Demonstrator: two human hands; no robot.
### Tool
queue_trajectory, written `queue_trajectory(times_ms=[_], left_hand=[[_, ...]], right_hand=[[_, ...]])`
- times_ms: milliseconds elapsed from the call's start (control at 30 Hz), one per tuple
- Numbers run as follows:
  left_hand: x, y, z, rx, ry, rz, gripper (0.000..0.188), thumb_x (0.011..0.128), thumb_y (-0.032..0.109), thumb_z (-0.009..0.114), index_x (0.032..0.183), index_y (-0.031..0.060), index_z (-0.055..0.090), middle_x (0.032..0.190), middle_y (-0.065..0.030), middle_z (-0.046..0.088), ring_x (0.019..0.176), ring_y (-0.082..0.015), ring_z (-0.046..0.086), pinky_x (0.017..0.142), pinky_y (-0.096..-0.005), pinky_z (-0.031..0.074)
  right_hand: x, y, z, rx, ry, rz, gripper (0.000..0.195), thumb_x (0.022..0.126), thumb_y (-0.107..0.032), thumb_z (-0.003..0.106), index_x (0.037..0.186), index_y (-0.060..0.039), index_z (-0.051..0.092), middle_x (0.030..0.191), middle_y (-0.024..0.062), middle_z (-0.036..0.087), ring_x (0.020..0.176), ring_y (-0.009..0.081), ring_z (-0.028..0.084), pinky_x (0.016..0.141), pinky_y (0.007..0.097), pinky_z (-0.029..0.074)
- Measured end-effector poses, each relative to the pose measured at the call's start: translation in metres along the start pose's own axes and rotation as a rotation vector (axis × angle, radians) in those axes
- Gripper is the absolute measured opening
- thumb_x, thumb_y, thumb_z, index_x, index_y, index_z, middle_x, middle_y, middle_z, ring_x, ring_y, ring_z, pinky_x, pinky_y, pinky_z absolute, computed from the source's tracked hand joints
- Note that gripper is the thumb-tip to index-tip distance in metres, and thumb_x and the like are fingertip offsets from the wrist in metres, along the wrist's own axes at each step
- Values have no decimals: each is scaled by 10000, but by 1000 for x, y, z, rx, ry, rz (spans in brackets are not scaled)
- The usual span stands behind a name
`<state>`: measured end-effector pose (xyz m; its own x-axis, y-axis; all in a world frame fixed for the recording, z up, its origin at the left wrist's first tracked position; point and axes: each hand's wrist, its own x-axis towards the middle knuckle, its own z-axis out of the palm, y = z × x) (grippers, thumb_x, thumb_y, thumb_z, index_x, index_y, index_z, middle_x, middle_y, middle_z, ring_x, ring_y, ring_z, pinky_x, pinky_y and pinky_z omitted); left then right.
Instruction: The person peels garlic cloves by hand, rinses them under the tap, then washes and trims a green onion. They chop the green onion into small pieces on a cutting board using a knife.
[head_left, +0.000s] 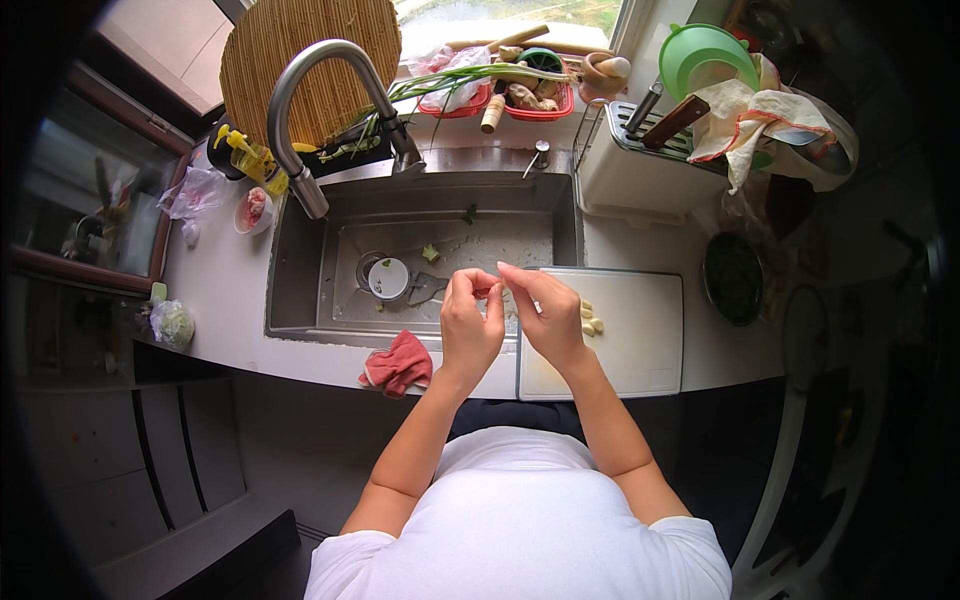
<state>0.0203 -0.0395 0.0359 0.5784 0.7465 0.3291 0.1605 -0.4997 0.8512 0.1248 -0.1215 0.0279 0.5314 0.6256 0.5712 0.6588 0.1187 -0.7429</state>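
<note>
My left hand (474, 315) and my right hand (547, 311) meet at their fingertips above the near right part of the steel sink (420, 339). Something small and pale, perhaps a garlic clove, seems pinched between them, mostly hidden by the fingers. My right hand is partly over the left edge of a white cutting board (637, 337). Several peeled garlic cloves (592, 328) lie on the board, just right of that hand. A crumpled red cloth (399, 364) rests on the counter edge, left of my left wrist.
A curved faucet (330, 52) arches over the sink, where a round white drain cover (388, 279) and vegetable scraps (430, 253) lie. Behind stand red baskets (540, 112) with ginger and scallions (480, 73). A knife block (645, 172) stands back right; a small bowl of meat (253, 211) sits left.
</note>
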Motion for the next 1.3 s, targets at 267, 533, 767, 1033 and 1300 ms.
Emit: queue_trajectory(times_ms=[267,533,767,1033,1300], left_hand=[[-2,-1,-1,-3,-19,-12,172,903,23,677,1006,-5,542,885,-108,661,809,-204,678,728,-320,532],[-3,2,-3,-28,-60,-15,163,914,22,666,1013,-7,539,903,-110,670,822,-197,684,734,-309,538],[-1,2,-4,-249,-91,-151,158,938,24,651,1016,9,514,939,-87,663,872,-139,664,787,-267,532],[0,-5,-3,-436,-88,-263,166,944,4,641,1025,30,499,965,-74,660,899,-113,652,812,-235,515],[-9,-37,-4,-437,-94,-373,190,923,21,690,1033,26,536,990,-92,696,912,-105,657,816,-221,508]], right_hand=[[3,-2,-11,104,-160,125,297,876,9,671,1171,-23,686,1000,164,734,865,280,731,730,331,571],[-3,2,-11,297,-167,333,265,937,-20,635,1198,-10,674,1056,135,740,948,200,727,788,290,569],[-5,3,-11,670,-108,597,241,976,-26,602,1199,56,638,1079,149,723,1009,177,691,882,282,557],[-7,4,-21,705,-67,650,300,938,-26,666,1226,41,616,1078,156,720,1010,181,693,880,290,560],[-62,91,-79,11,157,710,309,859,-7,719,1160,9,648,937,87,727,863,144,698,763,264,561]])
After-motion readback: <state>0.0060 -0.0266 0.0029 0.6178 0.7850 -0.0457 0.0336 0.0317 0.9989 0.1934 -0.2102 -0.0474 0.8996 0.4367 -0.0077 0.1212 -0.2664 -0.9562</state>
